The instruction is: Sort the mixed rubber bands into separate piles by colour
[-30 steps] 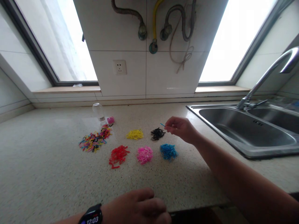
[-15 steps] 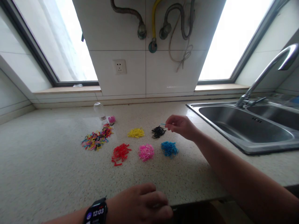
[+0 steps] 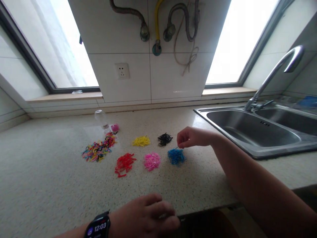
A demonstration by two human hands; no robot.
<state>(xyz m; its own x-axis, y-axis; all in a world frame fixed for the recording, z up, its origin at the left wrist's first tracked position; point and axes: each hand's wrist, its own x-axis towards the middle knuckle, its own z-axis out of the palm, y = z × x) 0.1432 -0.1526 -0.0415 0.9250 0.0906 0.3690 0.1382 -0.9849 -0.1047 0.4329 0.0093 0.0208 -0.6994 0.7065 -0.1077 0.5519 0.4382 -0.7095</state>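
My right hand [image 3: 186, 137] pinches a small blue rubber band [image 3: 176, 147] just above the far side of the blue rubber band pile [image 3: 176, 156]. To the left of that pile are a pink pile [image 3: 152, 161] and a red pile [image 3: 124, 163]. Farther back lie a black pile [image 3: 165, 139] and a yellow pile [image 3: 141, 140]. A mixed-colour heap of bands [image 3: 97, 149] spreads at the left. Over the counter's front edge rests my left hand [image 3: 146, 215], its fingers loosely bent and apart, holding nothing; a watch [image 3: 98, 226] is on its wrist.
A clear bottle [image 3: 101, 119] and a pink round object [image 3: 115, 128] are behind the mixed heap. A steel sink [image 3: 250, 130] with a curved tap [image 3: 272, 74] takes up the right side. A tiled wall [image 3: 135, 91] backs the speckled counter [image 3: 59, 188].
My right hand has come from beside the black pile toward me, down to the blue pile, carrying the blue band. My left hand stays in place; the view has turned slightly right.
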